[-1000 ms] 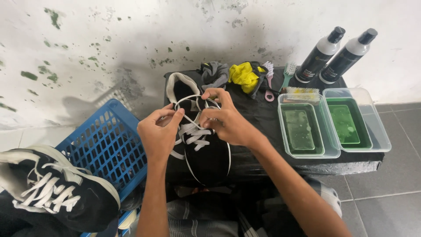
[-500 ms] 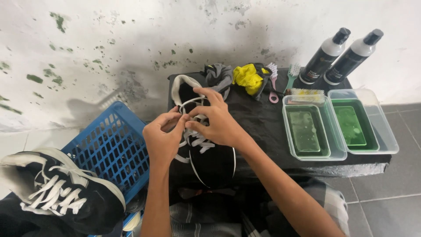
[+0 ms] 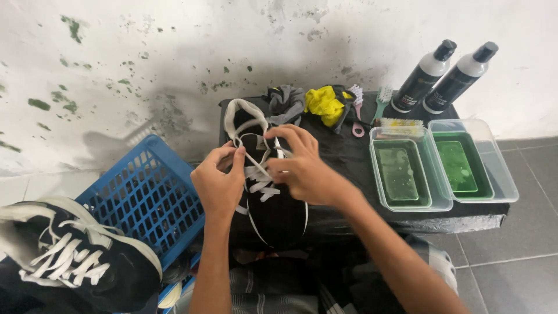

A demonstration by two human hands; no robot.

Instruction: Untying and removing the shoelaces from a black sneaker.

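Note:
A black sneaker (image 3: pixel 273 209) with white laces lies on the black-covered low table (image 3: pixel 349 157), its toe toward me. My left hand (image 3: pixel 220 183) pinches a white lace end (image 3: pixel 244 156) at the upper eyelets on the shoe's left side. On the right side of the tongue my right hand (image 3: pixel 302 168) grips the other part of the lace. Both hands meet over the top of the lacing.
A blue plastic basket (image 3: pixel 145 200) stands at the left, with a second black sneaker (image 3: pixel 75 261) in front of it. On the table are two clear tubs of green liquid (image 3: pixel 401 174), two dark bottles (image 3: pixel 442 78), brushes (image 3: pixel 381 99), and yellow and grey cloths (image 3: pixel 325 102).
The view has shifted slightly. My hands have stayed at the top of the lacing, with the fingers working closer together on the lace.

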